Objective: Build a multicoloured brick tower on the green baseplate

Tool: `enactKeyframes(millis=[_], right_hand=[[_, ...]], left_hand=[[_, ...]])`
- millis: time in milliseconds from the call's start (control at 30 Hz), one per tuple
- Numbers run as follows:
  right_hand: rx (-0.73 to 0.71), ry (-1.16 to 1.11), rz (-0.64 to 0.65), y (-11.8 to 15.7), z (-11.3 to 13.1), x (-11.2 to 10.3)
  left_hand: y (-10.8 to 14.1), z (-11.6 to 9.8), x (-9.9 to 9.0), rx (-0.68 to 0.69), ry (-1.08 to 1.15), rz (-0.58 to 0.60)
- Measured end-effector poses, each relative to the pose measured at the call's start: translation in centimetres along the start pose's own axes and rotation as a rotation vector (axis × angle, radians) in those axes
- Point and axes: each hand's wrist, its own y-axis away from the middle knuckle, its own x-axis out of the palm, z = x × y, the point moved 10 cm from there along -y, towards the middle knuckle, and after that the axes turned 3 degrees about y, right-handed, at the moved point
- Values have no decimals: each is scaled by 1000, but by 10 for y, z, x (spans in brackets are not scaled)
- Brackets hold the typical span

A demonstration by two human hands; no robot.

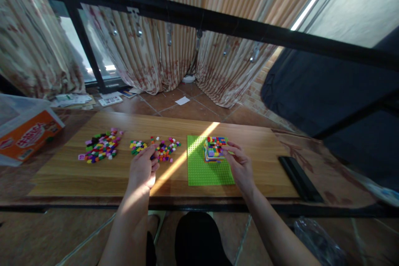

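A green baseplate (202,176) lies on the wooden board, with a small multicoloured brick structure (214,153) built up on its back right part. At the structure's right side is my right hand (239,162), its thumb and fingers pinched; whether a brick sits between the tips is too small to tell. My left hand (144,167) is closed, fingers curled, over the near edge of the small brick piles. What it holds, if anything, is hidden. Beside it lie a pile of mixed bricks (168,147) and a smaller, mostly yellow and white pile (137,146).
A larger pile of bricks (102,145) lies on the board's left. A clear plastic bin with an orange label (31,133) stands at the far left. A long black object (301,178) rests at the right end. A dark metal rail (199,16) crosses beyond, before curtains (149,58).
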Motion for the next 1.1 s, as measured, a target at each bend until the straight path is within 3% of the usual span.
enactKeyframes(millis=[167, 333, 500, 700, 900, 1100], right_hand=[[17, -51, -36, 0, 2, -1], [-248, 360, 17, 4, 36, -1], [-519, 717, 196, 7, 66, 9], [-685, 909, 399, -2, 87, 22], [-691, 983, 582, -5, 84, 35], [-594, 858, 564, -15, 78, 30]], left_hand=[[1, 0, 0, -1, -9, -21], [-1, 1, 0, -1, -2, 4], [-1, 2, -1, -6, -2, 10], [1, 0, -1, 0, -9, -7], [3, 0, -1, -8, -23, -33], [3, -2, 0, 18, -24, 0]])
